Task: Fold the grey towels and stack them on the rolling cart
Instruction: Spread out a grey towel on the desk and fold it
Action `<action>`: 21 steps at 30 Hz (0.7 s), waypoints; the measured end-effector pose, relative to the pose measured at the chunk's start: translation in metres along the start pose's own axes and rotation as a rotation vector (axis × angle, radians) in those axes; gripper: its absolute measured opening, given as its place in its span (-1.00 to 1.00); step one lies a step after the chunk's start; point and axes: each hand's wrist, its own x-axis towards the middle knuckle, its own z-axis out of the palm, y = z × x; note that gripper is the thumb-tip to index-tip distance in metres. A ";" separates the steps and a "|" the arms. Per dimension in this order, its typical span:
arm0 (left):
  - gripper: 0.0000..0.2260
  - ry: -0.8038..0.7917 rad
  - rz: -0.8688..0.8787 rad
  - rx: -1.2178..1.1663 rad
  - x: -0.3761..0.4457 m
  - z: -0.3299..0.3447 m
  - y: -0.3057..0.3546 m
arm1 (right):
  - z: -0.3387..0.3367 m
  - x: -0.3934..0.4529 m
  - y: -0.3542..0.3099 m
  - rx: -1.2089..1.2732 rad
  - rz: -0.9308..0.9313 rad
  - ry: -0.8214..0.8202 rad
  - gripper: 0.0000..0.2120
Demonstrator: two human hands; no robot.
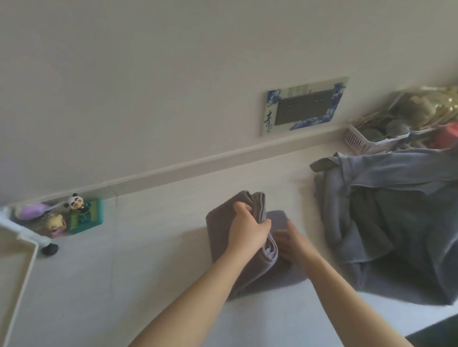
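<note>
two hands on one folded grey towel (pixel 221 220), which lies on the white surface (pixel 137 274) near the wall. left hand (pixel 249 228) grasps the upright fold of the towel, thumb on the near side, fingers curled over its layered edge. right hand (pixel 289 242) lies just right of the left, fingers flat, pressing the lower part of the towel. right of the right hand, well apart, a heap of unfolded grey towels (pixel 395 216). beyond the heap, a pink basket (pixel 367 140). far left of the left hand, the white rolling cart (pixel 20 244) rim; behind it a panda figurine (pixel 76 202) on a green box (pixel 87 216).
</note>
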 end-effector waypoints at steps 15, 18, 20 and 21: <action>-0.55 -0.288 -0.165 -0.139 0.017 0.076 -0.013 | -0.049 0.019 0.005 -0.143 -0.168 -0.280 -0.75; -0.65 -0.012 0.062 0.024 0.014 0.051 -0.024 | -0.047 0.023 0.010 -0.372 -0.248 -0.225 -0.67; -0.62 0.341 0.325 0.376 0.016 0.043 -0.049 | -0.047 0.028 0.014 -0.324 -0.245 -0.187 -0.77; -0.59 0.390 0.378 0.515 0.018 0.043 -0.060 | -0.047 0.028 0.013 -0.268 -0.217 -0.181 -0.83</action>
